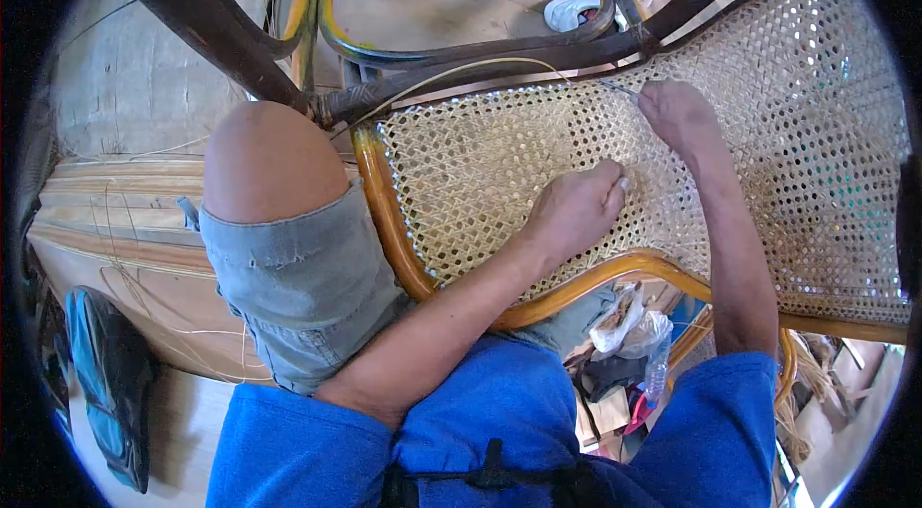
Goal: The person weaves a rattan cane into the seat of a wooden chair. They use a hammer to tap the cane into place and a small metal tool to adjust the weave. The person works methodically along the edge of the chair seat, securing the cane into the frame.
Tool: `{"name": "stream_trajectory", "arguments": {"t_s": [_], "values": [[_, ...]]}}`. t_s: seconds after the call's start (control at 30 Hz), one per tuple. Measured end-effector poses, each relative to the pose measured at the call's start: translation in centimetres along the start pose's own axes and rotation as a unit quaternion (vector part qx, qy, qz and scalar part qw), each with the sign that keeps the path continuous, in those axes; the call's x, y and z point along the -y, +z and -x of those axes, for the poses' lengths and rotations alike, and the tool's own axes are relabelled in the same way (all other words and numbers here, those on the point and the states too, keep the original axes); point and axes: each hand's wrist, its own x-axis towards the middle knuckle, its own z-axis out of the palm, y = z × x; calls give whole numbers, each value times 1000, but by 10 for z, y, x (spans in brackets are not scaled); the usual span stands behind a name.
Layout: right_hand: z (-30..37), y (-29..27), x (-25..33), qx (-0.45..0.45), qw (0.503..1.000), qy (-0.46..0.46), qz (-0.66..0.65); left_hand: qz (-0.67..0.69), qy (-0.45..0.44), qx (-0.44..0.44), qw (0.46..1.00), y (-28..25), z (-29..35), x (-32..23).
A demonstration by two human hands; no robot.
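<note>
A chair with a woven cane seat [480, 157] lies across my lap, its webbing full of small holes inside an orange-brown rattan frame [384, 205]. My right hand [677, 114] is closed near the seat's far edge around a thin, dark, pointed tool [618, 86], whose tip points left. From the dark rail a loose cane strand [451, 73] arcs over the far edge and comes down near that tip. Closer to me, my left hand [581, 208] rests on the webbing with its fingers curled together; whatever they pinch is hidden.
Dark, bent chair legs and rails [206, 13] cross the far side. My bare left knee [274, 157] is against the frame. A white shoe [573, 12] is beyond the chair. Stacked boards [125, 210] and a black-and-blue bag [110, 383] are at left; plastic bags [629, 330] lie below.
</note>
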Motion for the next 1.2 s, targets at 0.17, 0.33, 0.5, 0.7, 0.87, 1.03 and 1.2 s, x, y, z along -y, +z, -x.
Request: {"name": "stream_trajectory", "arguments": {"t_s": [0.17,0.33,0.5,0.7,0.87,1.03,1.2], "values": [[-3,31,-1,-77,991,-91,-62,-9,-12,13,1000,-3,-2,-6],[11,33,52,-131,967,-41,-215,6,3,0,1000,-4,-3,0],[30,39,26,-31,978,89,-188,18,-2,-8,1000,-4,0,1],[31,51,96,-75,638,271,-717,317,-133,-158,926,-18,-4,-10],[33,45,111,-102,565,303,-761,125,-72,-197,970,-33,9,-4],[23,59,109,-122,551,280,-776,121,-40,-168,977,-32,11,-10],[24,57,110,-123,551,284,-775,113,-39,-131,984,-31,11,-6]]}}
